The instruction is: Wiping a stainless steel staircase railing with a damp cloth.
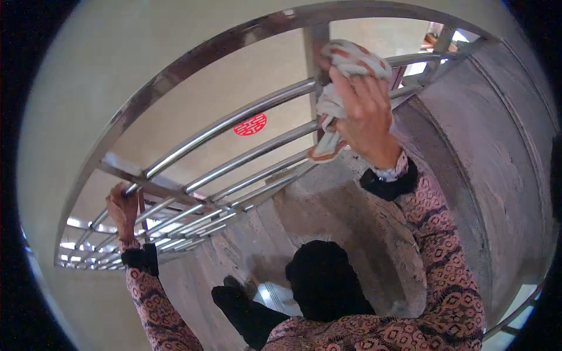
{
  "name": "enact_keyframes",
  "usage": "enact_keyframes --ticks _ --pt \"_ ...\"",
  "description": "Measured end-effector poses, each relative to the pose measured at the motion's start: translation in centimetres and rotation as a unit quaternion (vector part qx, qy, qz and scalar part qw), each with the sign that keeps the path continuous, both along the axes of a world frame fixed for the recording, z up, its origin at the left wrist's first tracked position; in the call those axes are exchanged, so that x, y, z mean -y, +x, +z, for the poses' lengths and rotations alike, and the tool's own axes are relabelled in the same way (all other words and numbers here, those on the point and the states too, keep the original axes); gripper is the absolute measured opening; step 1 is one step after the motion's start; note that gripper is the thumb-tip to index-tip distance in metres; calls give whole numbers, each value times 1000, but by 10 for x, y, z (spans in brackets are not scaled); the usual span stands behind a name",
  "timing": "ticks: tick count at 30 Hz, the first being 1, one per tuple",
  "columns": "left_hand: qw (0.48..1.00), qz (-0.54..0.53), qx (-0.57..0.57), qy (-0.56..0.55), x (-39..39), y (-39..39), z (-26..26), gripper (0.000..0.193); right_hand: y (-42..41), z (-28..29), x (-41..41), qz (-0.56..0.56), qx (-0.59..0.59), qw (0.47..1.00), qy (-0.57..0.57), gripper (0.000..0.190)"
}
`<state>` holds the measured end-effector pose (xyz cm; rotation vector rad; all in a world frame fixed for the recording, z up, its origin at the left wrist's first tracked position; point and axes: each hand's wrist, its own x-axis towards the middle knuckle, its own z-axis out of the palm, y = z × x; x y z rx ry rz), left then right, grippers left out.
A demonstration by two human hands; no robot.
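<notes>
A metal railing with a flat top rail (pixel 210 57) and several round horizontal bars (pixel 254 142) crosses the upper view. My right hand (pixel 366 116) grips a white cloth (pixel 360 61) with orange-brown markings and presses it around an upright post (pixel 314 52) of the railing. One corner of the cloth hangs down below the fingers. At the left, my left hand (pixel 123 210) is closed around one of the round bars, close to another upright (pixel 149 186). The palm side of each hand is hidden.
Rough concrete steps (pixel 443 145) rise at the right, beside the concrete surface (pixel 325 210) under me. A red round cut-out decoration (pixel 250 124) shows on a pale surface behind the bars. Part of another railing (pixel 513 313) appears at the lower right. My dark-clad legs (pixel 325 281) are below.
</notes>
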<state>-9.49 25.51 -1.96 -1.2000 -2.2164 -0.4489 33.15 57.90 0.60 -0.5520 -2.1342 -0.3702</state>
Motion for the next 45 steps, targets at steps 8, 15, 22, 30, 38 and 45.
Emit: enact_keyframes --ticks 8,15,22,30,38,45 --pt "999 -17 -47 -9 3 17 14 30 -26 24 58 117 -75 985 103 47" --pt "999 7 -44 26 -6 26 17 20 -77 29 62 2 125 986 111 46" --pt "999 40 37 1 -1 34 27 16 -185 18 159 179 96 969 142 34" --pt "995 17 75 -67 -1 27 26 25 -186 0 129 266 -32 956 122 26" --pt "997 -59 -44 1 -8 31 19 15 -72 -12 36 189 -23 970 152 22" --pt "997 -75 5 33 -7 31 21 13 83 -45 -21 97 15 994 -49 34"
